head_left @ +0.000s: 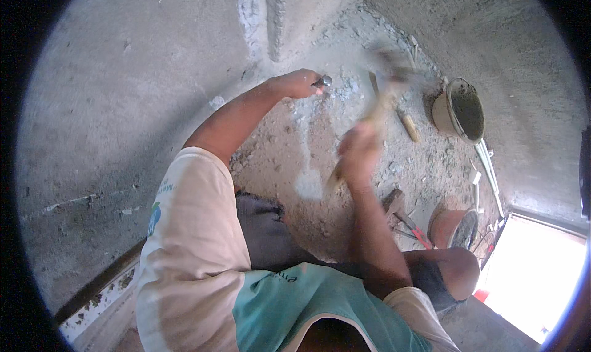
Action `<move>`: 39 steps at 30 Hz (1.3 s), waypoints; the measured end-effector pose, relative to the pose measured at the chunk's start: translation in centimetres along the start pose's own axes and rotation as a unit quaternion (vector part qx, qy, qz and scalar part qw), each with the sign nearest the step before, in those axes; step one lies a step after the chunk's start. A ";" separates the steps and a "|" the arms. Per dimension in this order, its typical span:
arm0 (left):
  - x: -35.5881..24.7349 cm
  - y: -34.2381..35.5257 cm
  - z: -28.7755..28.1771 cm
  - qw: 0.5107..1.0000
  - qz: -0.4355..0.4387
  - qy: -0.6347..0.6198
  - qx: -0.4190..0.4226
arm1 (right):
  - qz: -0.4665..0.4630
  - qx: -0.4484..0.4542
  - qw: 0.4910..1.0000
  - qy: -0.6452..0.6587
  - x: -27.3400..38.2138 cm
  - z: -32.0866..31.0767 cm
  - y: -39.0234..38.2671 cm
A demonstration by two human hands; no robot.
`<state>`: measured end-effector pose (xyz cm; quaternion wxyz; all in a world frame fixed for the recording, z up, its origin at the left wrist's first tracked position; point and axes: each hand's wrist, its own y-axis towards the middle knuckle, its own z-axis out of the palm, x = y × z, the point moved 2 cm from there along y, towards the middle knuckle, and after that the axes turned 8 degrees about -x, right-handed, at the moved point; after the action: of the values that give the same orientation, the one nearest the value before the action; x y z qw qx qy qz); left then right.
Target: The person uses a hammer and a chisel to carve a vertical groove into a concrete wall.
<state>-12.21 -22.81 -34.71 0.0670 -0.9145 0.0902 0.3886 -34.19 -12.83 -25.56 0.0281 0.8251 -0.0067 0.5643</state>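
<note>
My left hand (300,84) is closed round a metal chisel (324,81), whose round struck end pokes out of the fist; its tip is hidden. It is held near the foot of a rough groove (275,29) in the grey wall. My right hand (359,149) grips the wooden handle of a hammer (383,103). The hammer's head is raised to the right of the chisel, apart from it and smeared by motion. Below the hammer lies a tool with a wooden handle (408,126) on the rubble-strewn floor (271,149).
A bucket with grey mortar (444,115) stands by the right wall. Nearer me are a reddish bucket (444,226), another hammer (394,202) and a red-handled tool (421,236). White pipes (489,170) lie along the wall, near a bright doorway (535,272).
</note>
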 end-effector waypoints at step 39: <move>0.9 0.1 0.8 0.998 -0.004 0.061 0.002 | -0.271 -0.111 0.940 0.176 11.1 -5.1 3.8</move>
<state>-12.22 -22.86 -35.92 0.0646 -0.9369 0.0913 0.3312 -35.12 -16.09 -13.26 0.2721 0.6752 0.1593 0.6669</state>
